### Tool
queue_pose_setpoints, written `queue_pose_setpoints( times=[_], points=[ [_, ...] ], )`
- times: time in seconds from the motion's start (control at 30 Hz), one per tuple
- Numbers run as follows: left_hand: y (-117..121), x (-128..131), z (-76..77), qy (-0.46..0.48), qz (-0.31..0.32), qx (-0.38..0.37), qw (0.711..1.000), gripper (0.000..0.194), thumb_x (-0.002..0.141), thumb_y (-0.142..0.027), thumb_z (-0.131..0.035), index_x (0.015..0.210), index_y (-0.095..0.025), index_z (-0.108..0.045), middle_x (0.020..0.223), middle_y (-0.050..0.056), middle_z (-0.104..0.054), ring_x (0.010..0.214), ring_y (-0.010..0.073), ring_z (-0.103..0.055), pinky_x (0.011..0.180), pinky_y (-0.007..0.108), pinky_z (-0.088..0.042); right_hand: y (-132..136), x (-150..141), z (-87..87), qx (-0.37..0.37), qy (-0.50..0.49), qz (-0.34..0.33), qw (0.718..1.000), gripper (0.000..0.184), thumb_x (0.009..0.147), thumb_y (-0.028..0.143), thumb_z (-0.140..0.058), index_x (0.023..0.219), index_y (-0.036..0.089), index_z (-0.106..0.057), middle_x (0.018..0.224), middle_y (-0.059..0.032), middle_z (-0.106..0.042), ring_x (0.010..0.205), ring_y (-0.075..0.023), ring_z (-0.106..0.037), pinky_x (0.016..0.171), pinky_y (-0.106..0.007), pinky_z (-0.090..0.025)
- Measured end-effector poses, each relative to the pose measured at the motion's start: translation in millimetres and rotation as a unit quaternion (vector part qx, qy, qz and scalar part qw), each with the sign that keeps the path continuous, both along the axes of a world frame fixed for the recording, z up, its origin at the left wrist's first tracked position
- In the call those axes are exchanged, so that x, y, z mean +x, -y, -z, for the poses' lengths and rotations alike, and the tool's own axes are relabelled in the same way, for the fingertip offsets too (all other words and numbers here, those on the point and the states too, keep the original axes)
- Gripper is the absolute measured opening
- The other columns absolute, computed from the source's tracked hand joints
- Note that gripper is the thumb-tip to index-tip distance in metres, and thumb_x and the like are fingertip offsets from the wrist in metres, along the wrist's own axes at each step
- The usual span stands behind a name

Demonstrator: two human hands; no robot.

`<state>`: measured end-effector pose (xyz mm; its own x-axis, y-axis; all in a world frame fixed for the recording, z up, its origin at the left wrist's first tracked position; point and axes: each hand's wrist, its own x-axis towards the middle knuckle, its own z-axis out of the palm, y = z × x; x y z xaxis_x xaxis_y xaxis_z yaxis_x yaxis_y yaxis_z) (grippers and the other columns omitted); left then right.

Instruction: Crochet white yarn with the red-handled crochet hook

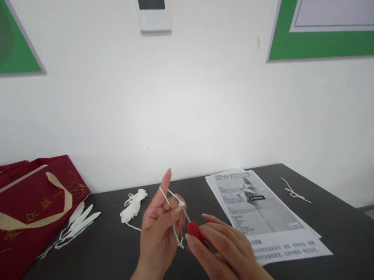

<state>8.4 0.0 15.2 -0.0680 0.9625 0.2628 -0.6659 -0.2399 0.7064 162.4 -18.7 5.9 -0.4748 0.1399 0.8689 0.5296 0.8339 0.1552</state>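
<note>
The right hand [226, 252] is closed around a red-handled hook [194, 230], and the left hand [158, 230] pinches white yarn [181, 204] near the hook's tip, above the black table [112, 254]. The printed sheets [268, 214] bear a heading that seems to read 百合花图解, smaller lines too blurred to read; gold characters mark the maroon bag [14, 245]. The yarn is thin, bunched in a small knot, one strand looped over the raised left index finger
</note>
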Motion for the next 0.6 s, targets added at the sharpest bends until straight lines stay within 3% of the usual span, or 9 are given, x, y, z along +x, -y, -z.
queue_pose_setpoints(
  times=[0.13, 0.23, 0.4, 0.6],
  points=[
    [-3, -3, 3.3, -0.033, -0.021, 0.011, 0.999, 0.066, 0.074, -0.011, -0.066, 0.136, -0.025, -0.048, 0.06, -0.004, -0.047, 0.053, 0.0072, -0.041, 0.05, 0.017, -0.036, -7, -4, 10.0, 0.023, -0.038, -0.024, 0.999, 0.023, 0.087, 0.008, -0.053, 0.107, 0.01, -0.065, 0.091, -0.0099, -0.074, 0.09, -0.0177, -0.069, 0.09, -0.033, -0.056],
    [-6, -5, 7.0, -0.058, -0.019, 0.025, 0.998, 0.065, 0.074, -0.014, -0.067, 0.135, -0.024, -0.05, 0.058, -0.004, -0.046, 0.051, 0.0071, -0.04, 0.046, 0.017, -0.033, -11, -7, 14.8, -0.011, -0.082, -0.043, 0.996, 0.023, 0.086, 0.008, -0.055, 0.107, 0.009, -0.064, 0.09, -0.0101, -0.073, 0.089, -0.0177, -0.068, 0.085, -0.031, -0.058],
    [-9, -7, 9.2, -0.071, 0.002, 0.003, 0.997, 0.066, 0.071, -0.012, -0.067, 0.134, -0.021, -0.051, 0.056, -0.004, -0.047, 0.047, 0.0066, -0.037, 0.044, 0.018, -0.029, -13, -7, 12.6, -0.044, -0.143, -0.085, 0.985, 0.024, 0.084, 0.004, -0.056, 0.107, 0.009, -0.061, 0.084, -0.01, -0.072, 0.085, -0.0174, -0.068, 0.072, -0.028, -0.059],
    [-8, -7, 5.0, -0.059, 0.021, -0.03, 0.998, 0.064, 0.067, -0.01, -0.066, 0.13, -0.017, -0.056, 0.055, -0.003, -0.047, 0.047, 0.0071, -0.035, 0.044, 0.019, -0.026, -13, -3, 9.4, -0.045, -0.139, -0.096, 0.985, 0.025, 0.084, 0.005, -0.056, 0.108, 0.011, -0.061, 0.082, -0.0097, -0.072, 0.084, -0.0193, -0.069, 0.072, -0.029, -0.058]
  ],
)
